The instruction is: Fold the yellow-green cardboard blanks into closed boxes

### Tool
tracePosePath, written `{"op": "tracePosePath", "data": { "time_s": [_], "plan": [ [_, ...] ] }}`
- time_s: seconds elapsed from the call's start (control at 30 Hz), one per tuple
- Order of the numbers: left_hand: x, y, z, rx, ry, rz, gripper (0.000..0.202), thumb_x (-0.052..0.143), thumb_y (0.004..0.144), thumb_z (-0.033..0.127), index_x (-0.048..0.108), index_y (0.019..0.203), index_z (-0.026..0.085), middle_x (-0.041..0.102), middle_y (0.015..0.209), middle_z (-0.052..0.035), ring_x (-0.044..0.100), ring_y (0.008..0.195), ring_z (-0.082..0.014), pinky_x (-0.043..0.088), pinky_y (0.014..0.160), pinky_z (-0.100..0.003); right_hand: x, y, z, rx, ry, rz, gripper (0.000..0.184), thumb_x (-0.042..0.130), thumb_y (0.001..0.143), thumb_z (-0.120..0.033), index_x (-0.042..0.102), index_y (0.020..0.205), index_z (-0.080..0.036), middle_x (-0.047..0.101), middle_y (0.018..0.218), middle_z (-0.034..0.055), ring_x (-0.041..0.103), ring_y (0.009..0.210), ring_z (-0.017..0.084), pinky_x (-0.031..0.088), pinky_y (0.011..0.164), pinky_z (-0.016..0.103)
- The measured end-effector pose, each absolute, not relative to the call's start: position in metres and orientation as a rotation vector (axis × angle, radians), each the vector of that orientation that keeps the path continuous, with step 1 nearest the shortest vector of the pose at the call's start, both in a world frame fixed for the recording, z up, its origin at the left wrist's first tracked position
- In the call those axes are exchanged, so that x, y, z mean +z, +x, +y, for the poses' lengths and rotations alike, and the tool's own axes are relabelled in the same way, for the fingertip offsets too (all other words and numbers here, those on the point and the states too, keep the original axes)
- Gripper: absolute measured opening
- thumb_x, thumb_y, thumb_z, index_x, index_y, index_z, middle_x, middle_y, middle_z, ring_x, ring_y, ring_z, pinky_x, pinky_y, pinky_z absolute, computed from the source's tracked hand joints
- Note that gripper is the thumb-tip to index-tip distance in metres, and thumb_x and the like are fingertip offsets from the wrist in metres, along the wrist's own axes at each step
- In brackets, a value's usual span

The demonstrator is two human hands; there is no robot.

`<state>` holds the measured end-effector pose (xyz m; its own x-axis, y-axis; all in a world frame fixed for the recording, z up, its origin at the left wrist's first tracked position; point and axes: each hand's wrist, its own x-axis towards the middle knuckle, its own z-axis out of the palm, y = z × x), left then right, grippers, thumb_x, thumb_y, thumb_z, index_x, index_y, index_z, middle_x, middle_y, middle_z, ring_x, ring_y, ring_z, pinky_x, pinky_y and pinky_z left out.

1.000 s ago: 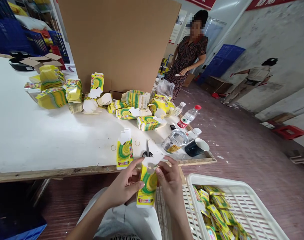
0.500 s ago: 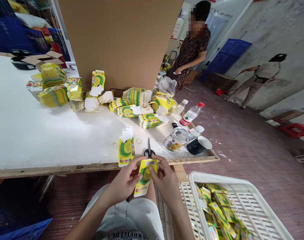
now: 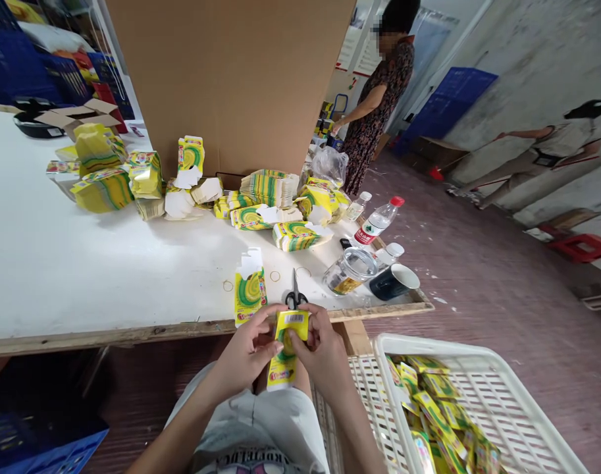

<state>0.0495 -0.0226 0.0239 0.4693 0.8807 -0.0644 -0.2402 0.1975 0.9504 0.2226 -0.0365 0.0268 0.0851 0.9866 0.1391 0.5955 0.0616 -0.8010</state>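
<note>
Between my hands, over my lap at the table's front edge, is a small yellow and green carton [image 3: 283, 372] with a barcode at its far end. My left hand [image 3: 248, 352] grips its left side, thumb on the front face. My right hand [image 3: 324, 349] pinches its right side near the barcode, thumb pressed on the printed face. Just beyond lie black-handled scissors [image 3: 295, 297], blades pointing away. A flat carton [image 3: 249, 289] with its white flap spread rests on the table left of the scissors. Rubber bands [image 3: 275, 276] lie close by.
Stacks of flat cartons [image 3: 268, 189] line the back of the white table [image 3: 107, 270], before a large cardboard sheet [image 3: 226, 79]. At right stand a bottle [image 3: 374, 227], a jar [image 3: 347, 273] and a mug [image 3: 393, 283]. A white basket [image 3: 507, 368] holds many cartons. Two people stand beyond.
The carton has turned slightly more upright in my hands, which keep hold of it. The person behind the table has turned and reaches left; the farther person has shifted right.
</note>
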Motion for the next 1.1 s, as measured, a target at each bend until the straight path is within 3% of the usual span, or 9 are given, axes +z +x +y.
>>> {"op": "tracePosePath", "data": {
  "time_s": [0.3,0.43,0.57,0.67,0.73,0.9,1.0,1.1],
  "plan": [
    [0.025,0.054,-0.024,0.876,1.085,0.711,0.056,0.066,0.085,0.018,0.052,0.139,0.025,0.074,0.113,-0.0086,0.070,0.098,-0.0237,0.052,0.084,-0.030,0.020,0.226,-0.041,0.670,-1.627,-1.554,0.038,0.062,0.081,-0.027,0.055,0.119,-0.024,0.059,0.070,-0.0051,0.056,0.056,0.016,0.043,0.055,0.026],
    [0.027,0.054,-0.023,0.907,1.026,0.682,0.054,0.069,0.085,0.022,0.053,0.136,0.023,0.075,0.110,-0.0098,0.071,0.093,-0.0238,0.054,0.078,-0.029,0.020,0.232,-0.042,0.911,-1.431,-1.388,0.040,0.066,0.085,-0.033,0.060,0.123,-0.024,0.067,0.082,0.0004,0.062,0.070,0.017,0.052,0.065,0.027],
    [0.025,0.063,-0.029,0.912,0.999,0.647,0.050,0.073,0.082,0.026,0.058,0.130,0.022,0.076,0.107,-0.0100,0.072,0.088,-0.0226,0.056,0.076,-0.028,0.020,0.234,-0.043,1.049,-1.248,-1.169,0.028,0.072,0.084,-0.040,0.069,0.105,-0.022,0.072,0.091,0.0049,0.068,0.084,0.021,0.055,0.077,0.032],
    [0.023,0.069,-0.033,0.908,1.098,0.657,0.044,0.069,0.086,0.026,0.061,0.129,0.024,0.071,0.123,-0.0110,0.071,0.100,-0.0249,0.057,0.083,-0.031,0.021,0.236,-0.050,0.989,-1.234,-1.065,0.026,0.080,0.076,-0.041,0.071,0.090,-0.022,0.074,0.090,0.0054,0.068,0.085,0.022,0.056,0.078,0.035],
    [0.022,0.067,-0.032,0.923,1.216,0.697,0.042,0.064,0.089,0.026,0.061,0.131,0.027,0.065,0.134,-0.0102,0.067,0.113,-0.0270,0.054,0.095,-0.036,0.022,0.247,-0.057,0.858,-1.275,-0.955,0.026,0.081,0.075,-0.041,0.071,0.090,-0.022,0.073,0.089,0.0046,0.067,0.081,0.020,0.055,0.074,0.032],
    [0.004,0.037,-0.013,1.150,1.557,1.111,0.042,0.066,0.087,0.028,0.064,0.129,0.029,0.060,0.142,-0.0083,0.049,0.136,-0.0314,0.030,0.118,-0.047,0.026,0.318,-0.081,0.326,-1.031,-0.292,0.017,0.077,0.081,-0.032,0.065,0.091,-0.027,0.064,0.090,-0.0025,0.058,0.069,0.011,0.050,0.060,0.022],
    [-0.023,0.021,0.002,1.115,1.815,1.308,0.063,0.072,0.081,0.030,0.052,0.141,0.027,0.051,0.150,-0.0105,0.035,0.145,-0.0355,0.015,0.122,-0.058,0.021,0.349,-0.091,0.372,-0.989,-0.174,0.021,0.068,0.087,-0.044,0.064,0.086,-0.024,0.062,0.092,0.0022,0.061,0.072,0.013,0.053,0.059,0.023],
    [-0.046,0.015,0.010,0.943,2.041,1.418,0.061,0.061,0.085,0.026,0.046,0.145,0.024,0.047,0.153,-0.0116,0.033,0.146,-0.0361,0.020,0.119,-0.063,0.008,0.347,-0.088,0.529,-1.028,-0.181,0.030,0.075,0.078,-0.048,0.065,0.083,-0.020,0.064,0.090,0.0044,0.063,0.070,0.014,0.056,0.057,0.025]
  ]
}}
